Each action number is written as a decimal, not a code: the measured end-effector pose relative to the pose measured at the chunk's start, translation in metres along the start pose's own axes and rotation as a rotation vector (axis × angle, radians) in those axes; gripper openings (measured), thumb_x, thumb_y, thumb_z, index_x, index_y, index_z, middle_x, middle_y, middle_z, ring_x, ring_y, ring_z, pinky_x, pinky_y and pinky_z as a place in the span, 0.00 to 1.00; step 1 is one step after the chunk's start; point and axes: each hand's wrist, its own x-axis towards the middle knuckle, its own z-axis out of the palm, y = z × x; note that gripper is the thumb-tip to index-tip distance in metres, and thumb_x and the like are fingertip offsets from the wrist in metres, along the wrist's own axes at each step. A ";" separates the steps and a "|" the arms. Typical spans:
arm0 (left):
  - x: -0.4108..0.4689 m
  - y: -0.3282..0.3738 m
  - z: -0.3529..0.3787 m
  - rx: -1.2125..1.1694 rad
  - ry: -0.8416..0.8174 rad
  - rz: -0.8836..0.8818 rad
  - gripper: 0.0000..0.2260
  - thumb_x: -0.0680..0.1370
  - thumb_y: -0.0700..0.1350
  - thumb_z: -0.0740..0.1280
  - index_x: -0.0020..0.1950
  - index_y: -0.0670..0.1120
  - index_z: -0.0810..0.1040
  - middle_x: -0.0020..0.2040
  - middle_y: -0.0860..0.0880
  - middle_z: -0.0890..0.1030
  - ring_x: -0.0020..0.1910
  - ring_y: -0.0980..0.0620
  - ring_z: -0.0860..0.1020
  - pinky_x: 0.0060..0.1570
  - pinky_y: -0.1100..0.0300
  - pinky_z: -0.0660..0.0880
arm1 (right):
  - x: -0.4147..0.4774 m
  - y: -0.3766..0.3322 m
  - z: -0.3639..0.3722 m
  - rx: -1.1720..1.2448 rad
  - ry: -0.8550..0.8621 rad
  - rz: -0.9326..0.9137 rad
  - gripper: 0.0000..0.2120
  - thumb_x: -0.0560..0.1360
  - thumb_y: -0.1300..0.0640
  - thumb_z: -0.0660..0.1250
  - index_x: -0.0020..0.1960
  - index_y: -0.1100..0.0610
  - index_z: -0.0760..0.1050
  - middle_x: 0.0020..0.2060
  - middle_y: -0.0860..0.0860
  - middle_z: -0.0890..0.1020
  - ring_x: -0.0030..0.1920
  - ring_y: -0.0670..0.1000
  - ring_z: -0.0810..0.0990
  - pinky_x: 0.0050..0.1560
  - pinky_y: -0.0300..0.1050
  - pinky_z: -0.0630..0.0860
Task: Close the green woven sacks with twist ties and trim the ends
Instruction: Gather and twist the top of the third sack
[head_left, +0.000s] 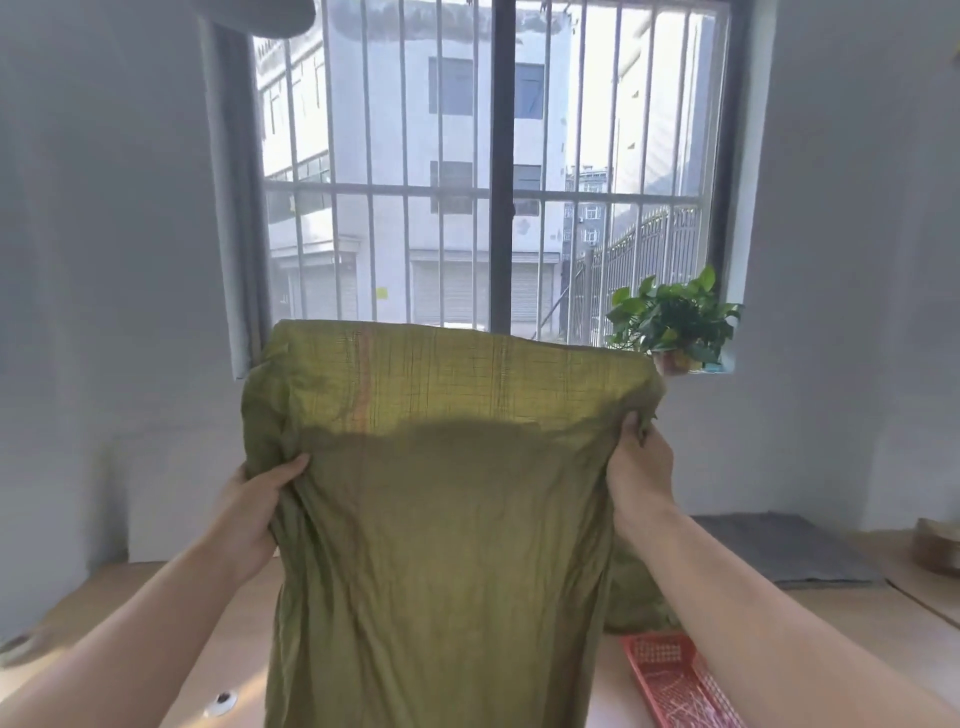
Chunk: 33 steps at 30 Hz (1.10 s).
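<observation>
A barred window (488, 171) fills the far wall. Before it the green woven sack (441, 519) is held upright over the table (857, 623), hiding most of the tabletop. The left hand (254, 514) grips its left edge with curled fingers and the right hand (639, 473) pinches its right edge. To the right lie a grey mat (789, 551) and a red basket (675, 680). A potted plant (675, 322) stands on the sill.

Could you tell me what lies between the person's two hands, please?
In the head view, the green woven sack, gripped by the left hand and right hand, fills it.
</observation>
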 end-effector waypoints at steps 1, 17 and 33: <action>0.001 0.002 0.000 -0.002 0.003 0.008 0.25 0.76 0.43 0.76 0.72 0.43 0.75 0.62 0.44 0.84 0.60 0.42 0.83 0.64 0.43 0.77 | 0.000 0.000 -0.001 -0.007 0.012 0.002 0.21 0.87 0.47 0.55 0.72 0.57 0.75 0.61 0.53 0.82 0.60 0.55 0.80 0.66 0.55 0.76; -0.018 0.013 0.022 0.067 -0.113 0.009 0.21 0.79 0.48 0.72 0.70 0.41 0.76 0.60 0.45 0.83 0.58 0.46 0.81 0.61 0.49 0.75 | -0.013 0.016 -0.008 -0.136 -0.177 0.026 0.12 0.84 0.44 0.63 0.60 0.50 0.77 0.52 0.47 0.84 0.54 0.51 0.82 0.62 0.51 0.78; -0.038 -0.005 0.036 0.112 -0.215 0.093 0.48 0.60 0.66 0.82 0.73 0.45 0.73 0.65 0.47 0.81 0.64 0.46 0.80 0.69 0.43 0.75 | -0.026 0.018 0.026 0.060 -0.473 0.224 0.19 0.77 0.49 0.75 0.63 0.59 0.80 0.56 0.54 0.87 0.57 0.54 0.85 0.65 0.54 0.80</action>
